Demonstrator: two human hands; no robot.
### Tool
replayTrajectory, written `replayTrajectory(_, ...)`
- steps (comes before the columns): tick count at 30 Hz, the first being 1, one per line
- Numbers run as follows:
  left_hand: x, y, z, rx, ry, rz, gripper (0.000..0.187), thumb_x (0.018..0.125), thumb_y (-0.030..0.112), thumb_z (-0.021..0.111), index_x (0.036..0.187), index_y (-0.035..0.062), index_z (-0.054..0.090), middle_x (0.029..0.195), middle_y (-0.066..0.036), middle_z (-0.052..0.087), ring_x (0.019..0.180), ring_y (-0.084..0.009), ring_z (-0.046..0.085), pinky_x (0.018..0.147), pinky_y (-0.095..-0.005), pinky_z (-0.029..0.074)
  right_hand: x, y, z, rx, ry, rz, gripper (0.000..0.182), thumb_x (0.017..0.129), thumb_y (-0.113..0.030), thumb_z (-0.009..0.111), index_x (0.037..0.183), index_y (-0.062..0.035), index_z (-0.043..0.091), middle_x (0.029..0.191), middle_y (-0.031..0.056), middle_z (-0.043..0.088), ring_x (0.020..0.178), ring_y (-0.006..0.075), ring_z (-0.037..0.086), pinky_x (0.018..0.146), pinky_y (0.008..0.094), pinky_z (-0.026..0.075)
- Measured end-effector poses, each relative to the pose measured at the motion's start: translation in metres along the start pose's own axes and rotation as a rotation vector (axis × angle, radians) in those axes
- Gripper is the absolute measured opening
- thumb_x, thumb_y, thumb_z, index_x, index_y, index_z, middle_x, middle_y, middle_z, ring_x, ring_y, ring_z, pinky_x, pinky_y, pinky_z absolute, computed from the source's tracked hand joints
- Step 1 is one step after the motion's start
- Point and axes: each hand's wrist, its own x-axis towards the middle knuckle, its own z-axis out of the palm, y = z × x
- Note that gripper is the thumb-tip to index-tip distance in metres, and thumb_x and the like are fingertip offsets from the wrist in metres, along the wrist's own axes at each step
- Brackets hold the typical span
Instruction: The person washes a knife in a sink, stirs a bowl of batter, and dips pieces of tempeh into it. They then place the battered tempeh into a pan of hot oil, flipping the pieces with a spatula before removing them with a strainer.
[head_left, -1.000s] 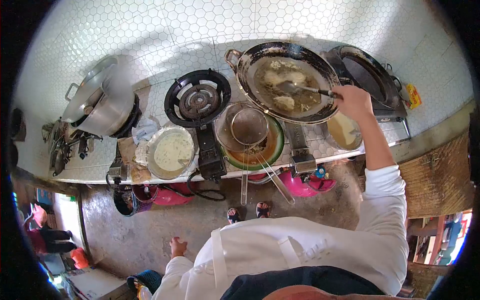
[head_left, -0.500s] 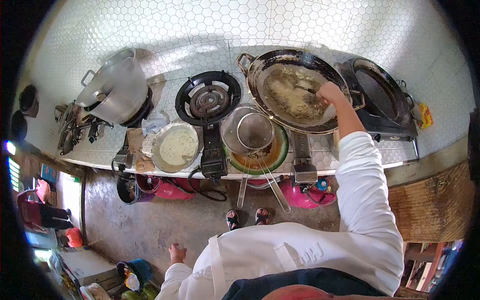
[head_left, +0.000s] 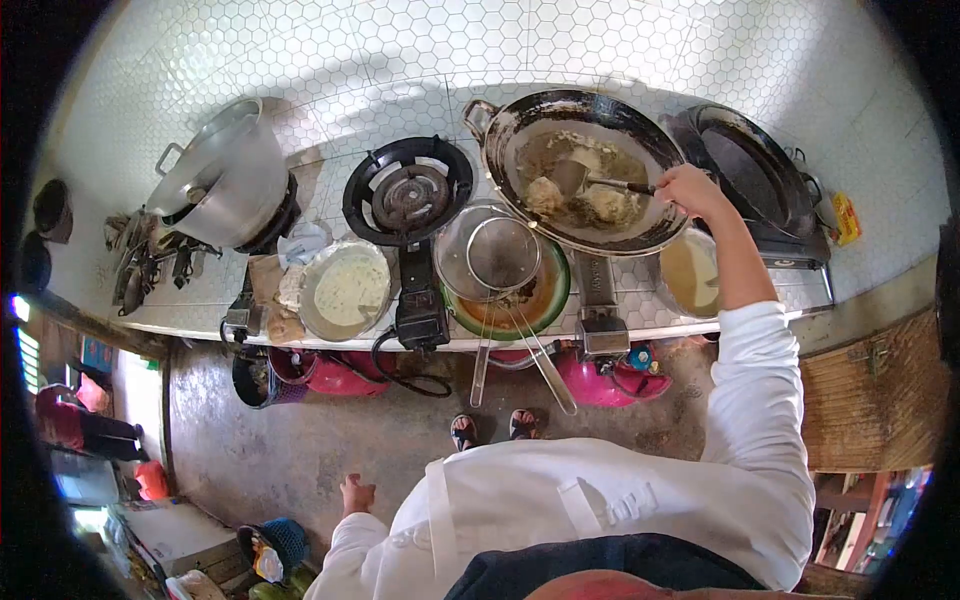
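My right hand [head_left: 690, 190] is closed around the dark handle of a spatula [head_left: 625, 185] at the right side of a large black wok [head_left: 655, 235]. The spatula's flat blade lies in the oil, among clumps of pale golden food [head_left: 612, 205]. Down at my left side, my left hand [head_left: 356, 494] hangs over the floor with its fingers apart and nothing in it. Two wire strainers [head_left: 503, 255] rest across a green-rimmed basin [head_left: 560, 300] in front of the wok. A bowl of pale batter [head_left: 690, 272] is near my right forearm.
An unlit burner [head_left: 410, 198], a bowl of white mixture [head_left: 345, 290] and a big metal pot [head_left: 235, 180] stand to the left. Another black pan [head_left: 745, 170] is at the right. Pink gas cylinders [head_left: 610, 385] sit below the counter. A person [head_left: 65, 418] is at the far left.
My right hand has moved right and the spatula now reaches leftward, its blade in view. Food clumps show more clearly in the wok, and the batter bowl at the right is uncovered.
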Motion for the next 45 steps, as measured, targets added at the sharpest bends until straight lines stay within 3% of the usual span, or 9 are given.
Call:
replayTrajectory(3,0.043,-0.022,0.012,0.145,0.048,0.051,0.060,0.062,0.020,0.071,0.115,0.0094,0.044,0.118,-0.022,0.038,0.103,-0.0356,0.048,0.089,-0.0393,0.042,-0.023,-0.009,0.004,-0.127,0.052,0.052,0.024,0.069,-0.020,0.064,0.085,-0.0026,0.064,0.056,0.0114,0.056,0.047,0.0184,0.053,0.045,0.0325,0.042)
replayTrajectory(5,0.065,-0.034,0.016,0.155,0.048,0.079,0.060,0.062,0.020,0.071,0.115,0.0096,0.044,0.118,-0.021,0.038,0.103,-0.0356,0.047,0.089,-0.0393,0.042,-0.037,-0.010,0.010,-0.263,0.185,-0.155,0.029,0.070,-0.022,0.063,0.092,-0.0041,0.064,0.075,0.0141,0.063,0.071,0.0253,0.062,0.064,0.0347,0.047)
replayTrajectory(8,0.043,0.001,-0.004,0.142,0.028,0.067,0.061,0.062,0.020,0.071,0.115,0.0099,0.044,0.118,-0.021,0.039,0.105,-0.0359,0.046,0.090,-0.0395,0.042,-0.056,-0.024,0.017,-0.238,0.218,-0.105,0.032,0.070,-0.023,0.063,0.096,-0.0054,0.063,0.094,0.0134,0.063,0.090,0.0291,0.059,0.079,0.0352,0.045)
replayTrajectory(19,0.100,-0.011,-0.004,0.241,0.005,0.212,0.063,0.060,0.020,0.071,0.116,0.0097,0.044,0.118,-0.022,0.040,0.108,-0.0372,0.043,0.091,-0.0403,0.041,-0.058,-0.055,0.085,-0.592,0.328,-0.027,0.027,0.075,-0.022,0.050,0.098,-0.0169,0.063,0.093,0.0134,0.063,0.090,0.0311,0.059,0.078,0.0409,0.047)
replayTrajectory(35,0.095,-0.018,-0.005,0.165,-0.007,0.193,0.060,0.061,0.019,0.070,0.114,0.0082,0.045,0.117,-0.023,0.040,0.105,-0.0366,0.045,0.087,-0.0409,0.043,0.013,-0.009,0.043,-0.463,0.418,0.323,0.032,0.075,-0.021,0.051,0.102,-0.0068,0.062,0.107,0.0163,0.059,0.102,0.0319,0.056,0.086,0.0390,0.045)
replayTrajectory(38,0.073,-0.008,-0.006,0.171,0.013,0.185,0.059,0.061,0.019,0.070,0.113,0.0077,0.045,0.116,-0.022,0.041,0.106,-0.0363,0.044,0.087,-0.0406,0.043,0.050,0.014,0.047,-0.397,0.440,0.300,0.031,0.075,-0.026,0.053,0.097,-0.0050,0.063,0.098,0.0151,0.063,0.090,0.0321,0.060,0.079,0.0395,0.047)
replayTrajectory(41,0.062,-0.015,-0.003,0.165,0.018,0.151,0.059,0.061,0.020,0.070,0.113,0.0067,0.046,0.115,-0.021,0.043,0.108,-0.0362,0.042,0.091,-0.0399,0.040,0.071,0.021,0.042,-0.402,-0.035,0.084,0.024,0.077,-0.027,0.055,0.079,-0.0035,0.062,0.070,0.0128,0.063,0.057,0.0254,0.060,0.054,0.0391,0.046)
replayTrajectory(43,0.054,-0.019,-0.001,0.183,0.019,0.149,0.059,0.061,0.021,0.070,0.113,0.0062,0.045,0.115,-0.021,0.044,0.110,-0.0362,0.041,0.092,-0.0395,0.038,0.063,0.010,0.041,0.238,-0.006,0.402,0.018,0.077,-0.021,0.058,0.075,-0.0027,0.060,0.050,0.0033,0.047,0.032,0.0129,0.036,0.029,0.0298,0.027)
replayTrajectory(45,0.034,-0.014,-0.003,0.159,0.006,0.114,0.058,0.062,0.021,0.070,0.112,0.0055,0.046,0.114,-0.020,0.046,0.112,-0.0359,0.039,0.095,-0.0389,0.036,0.059,0.004,0.040,0.342,-0.037,0.391,0.018,0.078,-0.021,0.057,0.071,-0.0039,0.058,0.048,0.0013,0.043,0.032,0.0113,0.032,0.030,0.0284,0.023)
